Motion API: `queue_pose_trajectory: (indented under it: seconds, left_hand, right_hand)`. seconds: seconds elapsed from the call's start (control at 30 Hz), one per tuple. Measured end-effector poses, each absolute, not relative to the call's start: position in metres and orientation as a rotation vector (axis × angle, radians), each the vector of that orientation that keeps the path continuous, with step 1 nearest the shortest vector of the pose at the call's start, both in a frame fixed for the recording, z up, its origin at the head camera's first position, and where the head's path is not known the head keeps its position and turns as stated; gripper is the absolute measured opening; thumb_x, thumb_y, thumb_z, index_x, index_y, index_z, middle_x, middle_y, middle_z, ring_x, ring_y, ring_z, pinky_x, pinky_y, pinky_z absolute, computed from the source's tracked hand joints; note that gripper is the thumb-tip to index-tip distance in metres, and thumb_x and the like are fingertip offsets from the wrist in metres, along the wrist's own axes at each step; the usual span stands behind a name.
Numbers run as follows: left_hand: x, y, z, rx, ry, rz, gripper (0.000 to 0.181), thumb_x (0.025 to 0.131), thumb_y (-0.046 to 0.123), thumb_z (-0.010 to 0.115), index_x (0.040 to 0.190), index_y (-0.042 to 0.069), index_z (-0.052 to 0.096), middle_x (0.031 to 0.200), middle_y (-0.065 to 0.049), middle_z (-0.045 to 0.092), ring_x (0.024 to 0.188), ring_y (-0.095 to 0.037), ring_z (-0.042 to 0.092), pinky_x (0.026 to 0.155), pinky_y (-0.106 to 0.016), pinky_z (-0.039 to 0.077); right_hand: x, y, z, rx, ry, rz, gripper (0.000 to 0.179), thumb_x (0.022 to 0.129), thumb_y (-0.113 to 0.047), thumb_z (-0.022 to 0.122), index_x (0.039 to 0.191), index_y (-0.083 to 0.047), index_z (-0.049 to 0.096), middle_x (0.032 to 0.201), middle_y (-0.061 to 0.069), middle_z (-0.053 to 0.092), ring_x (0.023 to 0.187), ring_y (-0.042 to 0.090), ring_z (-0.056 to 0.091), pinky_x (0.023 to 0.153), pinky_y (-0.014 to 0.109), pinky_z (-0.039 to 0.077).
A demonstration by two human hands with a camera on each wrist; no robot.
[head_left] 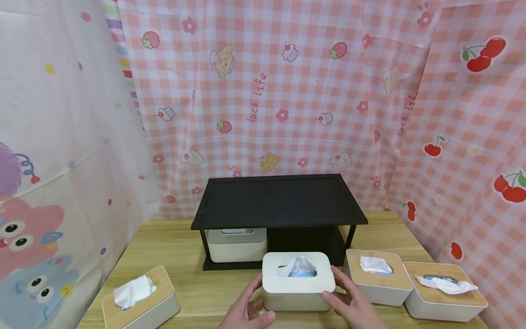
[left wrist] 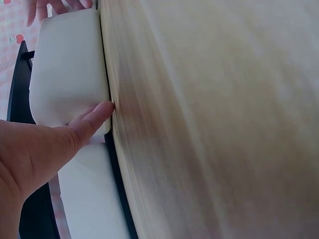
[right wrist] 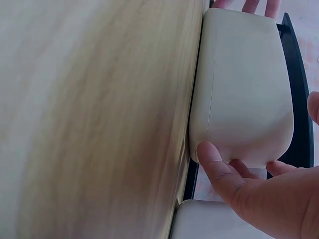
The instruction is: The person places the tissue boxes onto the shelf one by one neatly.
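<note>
Both hands hold a tissue box (head_left: 297, 299) with a white lid, a tissue poking from its oval slot, in front of the black shelf (head_left: 275, 201). My left hand (head_left: 248, 308) grips its left end; in the left wrist view the thumb (left wrist: 92, 122) lies against the lower corner. On the opposite end is my right hand (head_left: 351, 304), its thumb at the front and fingers along the side. The right wrist view shows the right thumb (right wrist: 212, 157) on the box's pale wall. Another white-lidded tissue box (head_left: 237, 249) sits on the shelf's lower level, at the left.
Two wood-topped tissue boxes, a nearer-in one (head_left: 376, 278) and an outer one (head_left: 445, 294), stand side by side at the right. A third wood-topped box (head_left: 141, 299) lies angled at the left. Patterned curtains (head_left: 287, 91) enclose the wooden table (head_left: 185, 256) at the back and sides.
</note>
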State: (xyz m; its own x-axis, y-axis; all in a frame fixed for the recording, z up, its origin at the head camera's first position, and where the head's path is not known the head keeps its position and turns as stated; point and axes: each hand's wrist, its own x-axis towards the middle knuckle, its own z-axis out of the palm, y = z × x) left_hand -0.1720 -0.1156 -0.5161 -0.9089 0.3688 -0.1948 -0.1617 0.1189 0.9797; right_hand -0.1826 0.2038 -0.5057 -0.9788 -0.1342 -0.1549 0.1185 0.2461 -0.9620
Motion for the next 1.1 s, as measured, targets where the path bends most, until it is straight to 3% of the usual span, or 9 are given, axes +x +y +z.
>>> queue_pose_trajectory:
  seconds: [0.5,1.1]
  left_hand:
    - [-0.1737,-0.1159,-0.5166,0.174,1.972,1.842,0.096,0.098,0.039,0.079,0.172,0.019,0.02,0.177,-0.027,0.013,0.151,-0.061,0.037,0.114,-0.064,0.049]
    - [-0.176,-0.119,-0.5197,0.231,1.926,1.866,0.096,0.099,0.037,0.078,0.173,0.02,0.018,0.177,-0.029,0.012,0.153,-0.055,0.039,0.115,-0.057,0.05]
  right_hand:
    - [-0.182,0.2042,-0.507,-0.003,2.312,-1.816,0.084,0.103,-0.034,0.072,0.167,-0.003,0.028,0.162,0.033,0.043,0.138,0.044,0.06,0.103,0.046,0.06]
    - [-0.1829,0.1994,-0.5076,0.053,2.369,-1.812,0.08,0.1,-0.032,0.076,0.164,-0.004,0.036,0.155,0.027,0.053,0.13,0.034,0.065,0.102,0.043,0.061]
